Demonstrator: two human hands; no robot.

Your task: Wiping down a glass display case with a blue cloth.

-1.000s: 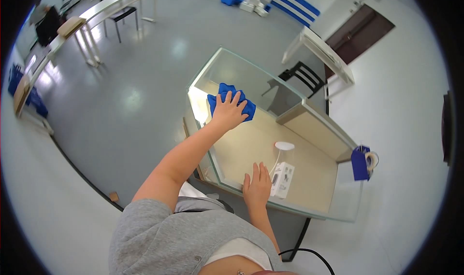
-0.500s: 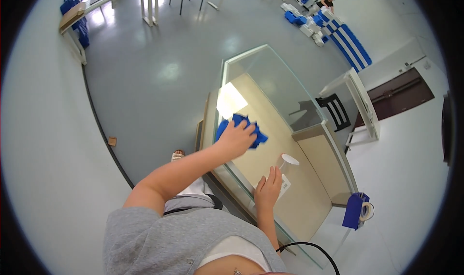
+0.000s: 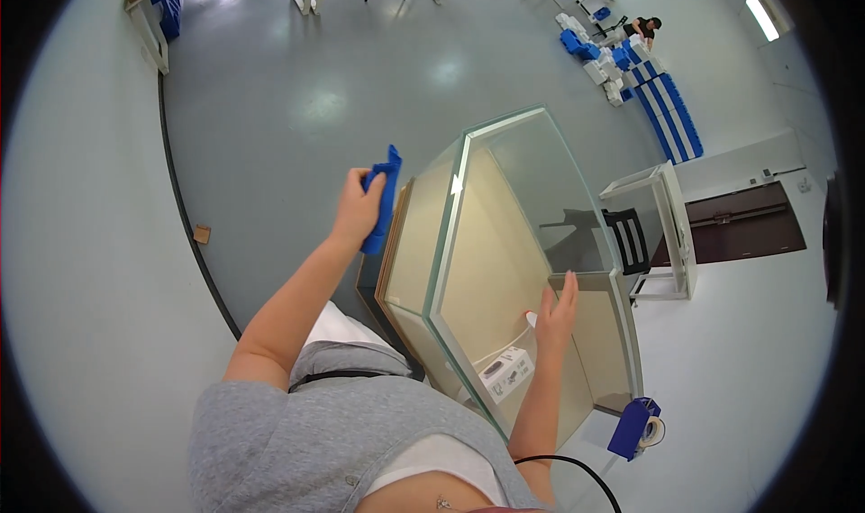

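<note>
Mid-job by the look of it: blue cloth (image 3: pixel 385 212) gripped in left hand (image 3: pixel 358 207), off to the left of the glass case (image 3: pixel 445 238).

Pinching cloth between thumb and fingers, bunched and upright, just beside the case's left outer side; can't tell if touching it. Nothing in right hand (image 3: pixel 556 324), fingers extended and thumb side slightly apart, raised over the case's right half; can't tell about contact with glass. Done so far: unreadable, no visible line between worked and unworked panes. Left: likely some, judging by cloth in grip rather than laid down. Inside the case, near right hand: white box (image 3: pixel 506 375) and white cable (image 3: pixel 506 347), apparently undisturbed by either hand.
</note>
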